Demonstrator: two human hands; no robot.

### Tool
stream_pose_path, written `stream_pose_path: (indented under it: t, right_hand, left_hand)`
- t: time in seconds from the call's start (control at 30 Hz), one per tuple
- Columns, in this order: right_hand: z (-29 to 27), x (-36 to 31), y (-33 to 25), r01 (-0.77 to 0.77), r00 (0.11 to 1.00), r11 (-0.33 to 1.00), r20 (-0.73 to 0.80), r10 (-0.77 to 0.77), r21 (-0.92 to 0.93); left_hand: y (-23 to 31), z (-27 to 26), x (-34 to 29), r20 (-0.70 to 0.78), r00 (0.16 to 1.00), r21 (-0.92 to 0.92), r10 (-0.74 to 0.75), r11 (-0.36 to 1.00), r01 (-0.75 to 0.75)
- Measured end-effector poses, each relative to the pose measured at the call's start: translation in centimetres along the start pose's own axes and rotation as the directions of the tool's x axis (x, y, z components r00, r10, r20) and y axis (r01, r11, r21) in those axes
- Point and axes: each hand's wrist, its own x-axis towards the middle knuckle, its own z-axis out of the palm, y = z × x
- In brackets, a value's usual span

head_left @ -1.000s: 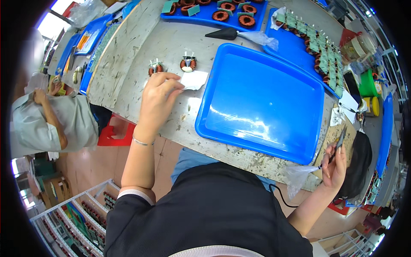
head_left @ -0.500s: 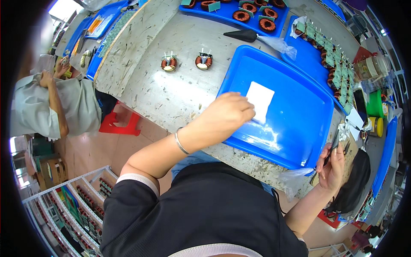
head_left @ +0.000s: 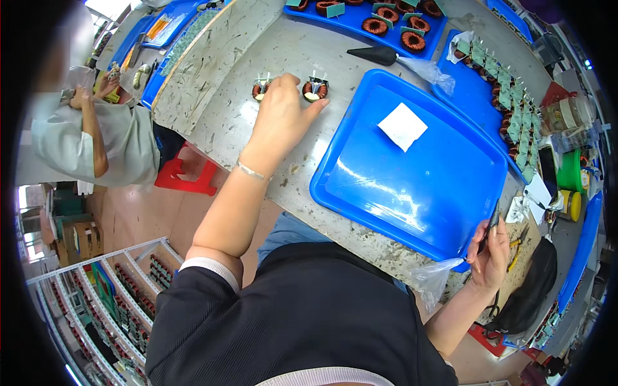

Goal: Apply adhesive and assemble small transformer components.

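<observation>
My left hand [head_left: 283, 112] reaches over the bench at two copper-wound ring coils with pins. Its thumb is spread to the right, beside the right coil [head_left: 315, 89]; its fingers partly cover the left coil [head_left: 259, 90]. Between thumb and fingers I see nothing gripped. At the near right corner of a blue tray [head_left: 412, 241], my right hand [head_left: 490, 254] is closed around a cone-shaped plastic bag with black filling, whose clear tail [head_left: 438, 276] hangs to the left. A white paper piece [head_left: 403, 127] lies in the tray.
Behind, a blue tray [head_left: 354, 20] holds several coils; another [head_left: 460, 90] holds rows of coils with green boards. A second black-filled bag [head_left: 376, 56] lies between. Jars and a green container [head_left: 570, 168] stand right. A co-worker [head_left: 96, 135] sits left, beyond a raised board.
My left hand has moved from the paper in the tray leftward and away to the coils. The paper now lies turned and farther back. My right hand still holds the black-filled bag.
</observation>
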Motion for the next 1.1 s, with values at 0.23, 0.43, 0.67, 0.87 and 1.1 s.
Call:
stream_pose_path:
  t: [0.23,0.43,0.67,0.87,1.1]
  right_hand:
    - [-0.1,-0.1,-0.1,-0.012,1.0,1.0,0.024,0.011,0.028]
    - [-0.3,0.2,0.0,-0.05,0.997,0.997,0.054,0.047,0.053]
    - [-0.6,0.4,0.3,-0.064,0.995,0.993,0.086,0.056,0.1]
    - [-1.3,0.4,0.3,-0.069,0.994,0.989,0.089,0.058,0.13]
    - [-1.6,0.1,0.2,-0.072,0.993,0.991,0.104,0.06,0.114]
  left_hand:
    - [1.0,-0.2,1.4,0.118,0.99,0.051,-0.081,0.996,0.075]
    - [8.7,0.3,2.8,0.033,0.975,-0.281,0.222,0.938,-0.204]
    - [12.3,3.6,5.1,0.346,0.914,-0.587,0.211,0.809,0.036]
    - [11.0,3.6,4.5,0.608,0.767,-0.576,0.203,0.778,0.251]
    - [9.8,-0.5,3.6,0.195,0.605,-0.296,0.772,0.634,-0.715]
